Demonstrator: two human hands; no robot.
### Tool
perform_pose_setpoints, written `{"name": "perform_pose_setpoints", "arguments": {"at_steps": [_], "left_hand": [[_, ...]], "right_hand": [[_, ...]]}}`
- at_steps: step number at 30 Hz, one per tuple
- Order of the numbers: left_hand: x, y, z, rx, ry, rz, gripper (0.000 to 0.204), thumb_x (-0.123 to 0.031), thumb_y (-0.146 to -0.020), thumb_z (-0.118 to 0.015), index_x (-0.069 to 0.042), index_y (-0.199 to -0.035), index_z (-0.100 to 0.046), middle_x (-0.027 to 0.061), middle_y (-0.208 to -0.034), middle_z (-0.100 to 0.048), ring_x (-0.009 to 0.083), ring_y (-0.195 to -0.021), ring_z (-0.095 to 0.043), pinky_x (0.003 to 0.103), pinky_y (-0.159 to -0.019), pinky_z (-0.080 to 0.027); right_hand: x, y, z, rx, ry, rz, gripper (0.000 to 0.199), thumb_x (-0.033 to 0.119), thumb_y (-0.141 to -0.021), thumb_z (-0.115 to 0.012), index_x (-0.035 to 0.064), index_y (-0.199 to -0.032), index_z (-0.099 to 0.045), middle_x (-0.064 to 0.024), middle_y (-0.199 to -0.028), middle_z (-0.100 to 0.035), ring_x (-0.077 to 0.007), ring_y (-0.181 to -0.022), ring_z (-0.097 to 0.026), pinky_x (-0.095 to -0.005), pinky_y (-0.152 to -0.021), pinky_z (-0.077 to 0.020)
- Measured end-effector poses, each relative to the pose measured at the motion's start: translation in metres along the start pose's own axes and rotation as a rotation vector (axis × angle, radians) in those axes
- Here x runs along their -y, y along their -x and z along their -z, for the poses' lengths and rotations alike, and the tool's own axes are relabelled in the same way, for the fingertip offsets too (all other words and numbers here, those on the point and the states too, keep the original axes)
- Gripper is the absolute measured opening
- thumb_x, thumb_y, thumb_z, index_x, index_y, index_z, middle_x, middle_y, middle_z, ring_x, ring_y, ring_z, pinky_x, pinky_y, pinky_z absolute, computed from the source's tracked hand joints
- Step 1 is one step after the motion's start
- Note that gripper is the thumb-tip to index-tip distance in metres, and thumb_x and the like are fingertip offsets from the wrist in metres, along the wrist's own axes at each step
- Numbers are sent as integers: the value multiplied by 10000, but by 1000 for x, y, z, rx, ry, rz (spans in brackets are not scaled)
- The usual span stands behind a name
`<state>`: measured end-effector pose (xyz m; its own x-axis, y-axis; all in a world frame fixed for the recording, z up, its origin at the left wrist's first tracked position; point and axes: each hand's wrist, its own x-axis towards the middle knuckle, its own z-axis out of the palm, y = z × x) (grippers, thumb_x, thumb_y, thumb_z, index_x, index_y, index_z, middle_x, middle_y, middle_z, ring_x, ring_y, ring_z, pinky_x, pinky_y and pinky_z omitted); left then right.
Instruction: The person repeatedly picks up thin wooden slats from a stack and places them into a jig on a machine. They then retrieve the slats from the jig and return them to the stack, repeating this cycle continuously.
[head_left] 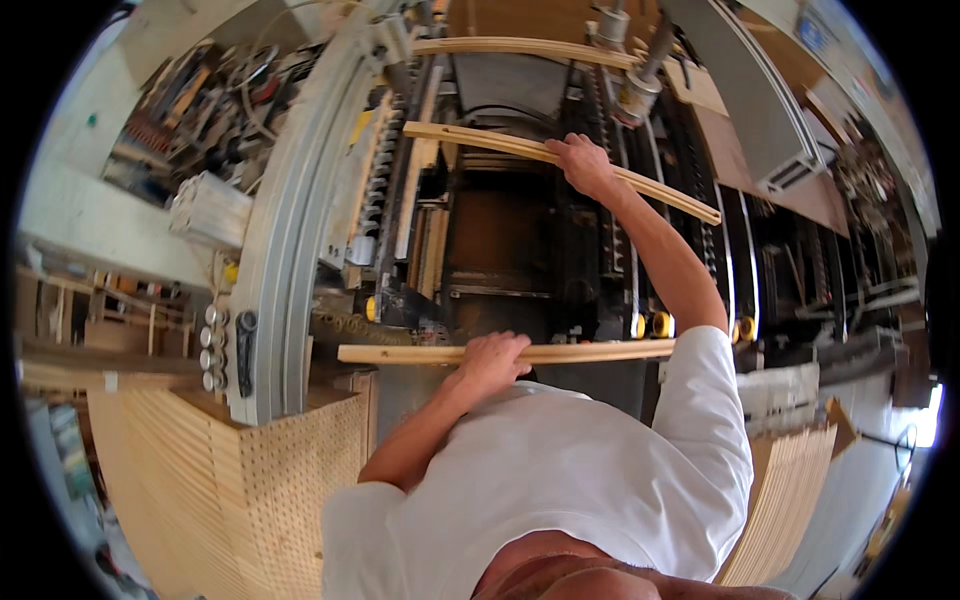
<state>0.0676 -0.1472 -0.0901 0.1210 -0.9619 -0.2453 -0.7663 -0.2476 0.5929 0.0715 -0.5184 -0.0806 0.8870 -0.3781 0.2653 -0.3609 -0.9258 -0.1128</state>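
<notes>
My left hand [494, 362] is closed over a long pale wooden strip [600, 352] that lies crosswise close to my body. Stretched out ahead, my right hand [584, 166] grips a second wooden strip [480, 138] near its middle. That strip slants across the machine's rails, its right end nearer to me than its left. A third wooden strip [520, 46] spans the machine at the far end, apart from both hands. The undersides of my fingers are hidden.
A grey metal beam [295, 230] with a black wrench [246, 350] borders the left side. Chain rails [378, 185] run away from me. Stacked wooden strips stand at left [290, 480] and right [790, 490]. Metal cylinders [637, 98] hang at the far right.
</notes>
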Motion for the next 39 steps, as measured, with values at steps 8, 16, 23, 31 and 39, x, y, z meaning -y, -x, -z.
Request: {"name": "perform_pose_setpoints", "arguments": {"at_steps": [8, 16, 23, 31, 39], "left_hand": [[-22, 94, 25, -61, 47, 405, 393, -265, -749, -757, -91, -1092, -678, 119, -1076, -682, 318, -1039, -623, 441, -865, -486], [-38, 173, 56, -222, 236, 671, 319, -199, -721, -771, -84, -1011, -701, 135, -917, -697, 335, -881, -654, 401, -777, -507], [-49, 202, 58, -396, 424, 891, 336, -122, -734, -791, -3, -1035, -701, 83, -770, -677, 141, -703, -617, 288, -686, -498], [-75, 230, 53, -472, 422, 1036, 378, -147, -725, -793, -9, -1062, -695, 119, -811, -693, 165, -736, -639, 305, -719, -508], [-125, 315, 32, -802, 723, 1060, 418, -4, -695, -832, 24, -1084, -685, -2, -849, -672, 69, -771, -589, 232, -706, -502]], "right_hand": [[-36, -95, -74, -174, 130, 18, 278, 158, -853, -598, 171, -1124, -657, -109, -954, -646, -319, -969, -620, -450, -803, -499], [-56, -115, -75, -223, 87, 7, 190, 245, -878, -594, 135, -1019, -657, -97, -984, -655, -314, -980, -624, -454, -811, -493], [-38, -131, -86, -242, 51, 26, 151, 211, -843, -579, 127, -930, -670, -98, -963, -646, -311, -969, -621, -458, -802, -497], [-38, -126, -84, -249, 50, 30, 153, 226, -846, -608, 142, -957, -672, -90, -991, -642, -310, -976, -617, -458, -811, -478], [-41, -127, -89, -244, 51, -2, 174, 241, -860, -610, 176, -1010, -670, -71, -1018, -652, -317, -1003, -617, -475, -838, -461]]}}
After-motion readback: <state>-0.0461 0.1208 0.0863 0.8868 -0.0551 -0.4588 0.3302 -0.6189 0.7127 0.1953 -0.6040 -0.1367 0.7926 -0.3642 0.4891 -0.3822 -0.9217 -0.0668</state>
